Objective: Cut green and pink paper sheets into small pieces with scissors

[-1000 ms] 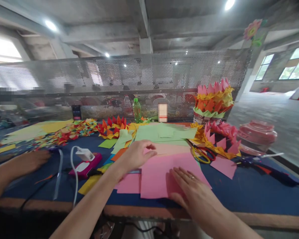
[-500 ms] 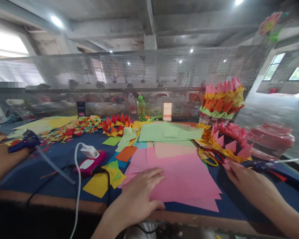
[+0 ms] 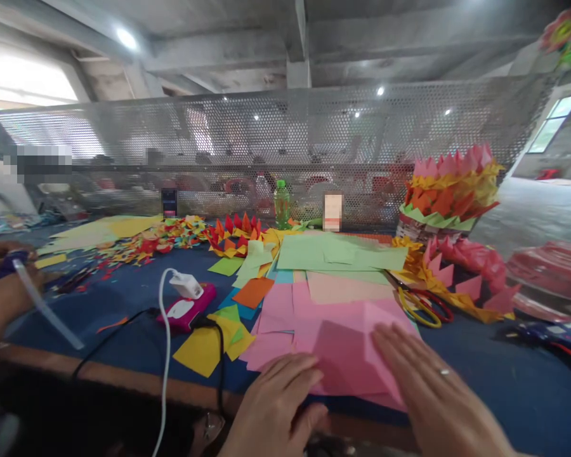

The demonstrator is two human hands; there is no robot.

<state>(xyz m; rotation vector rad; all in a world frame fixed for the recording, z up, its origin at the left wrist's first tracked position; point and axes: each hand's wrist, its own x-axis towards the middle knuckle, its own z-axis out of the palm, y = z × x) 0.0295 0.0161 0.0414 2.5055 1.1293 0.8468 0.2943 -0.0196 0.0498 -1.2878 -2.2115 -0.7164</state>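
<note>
Well, in the head view the pink paper sheets (image 3: 333, 355) lie overlapping on the blue tabletop (image 3: 137, 295), near its front edge and between the person's 2 hands. The left hand (image 3: 278, 403) is at the near edge of the sheets, its fingers side by side and slightly bent, the thumb apart, gripping nothing that shows. The right hand (image 3: 433, 387) lies palm down over a lighter pink piece (image 3: 372, 317) at the right part of the sheets, fingers straight and close together, 1 ring on them; whether it pinches the piece, I cannot tell.

Beyond the sheets are a peach sheet (image 3: 337, 287) and light green paper (image 3: 304, 252). To their right lie 2 pairs of scissors, the yellow-handled scissors (image 3: 419, 309) and the red-handled scissors (image 3: 445, 310), beside a chain of folded pink and yellow points (image 3: 457, 279). A folded-paper basket (image 3: 450, 190) stands behind. Left of the sheets are an orange piece (image 3: 253, 292), yellow pieces (image 3: 197, 349) and a magenta box (image 3: 190, 309) with a white plug (image 3: 186, 285) on it. At far left, another person's hand (image 3: 9, 289) holds a blue tool (image 3: 9, 265) with a clear stick.
</note>
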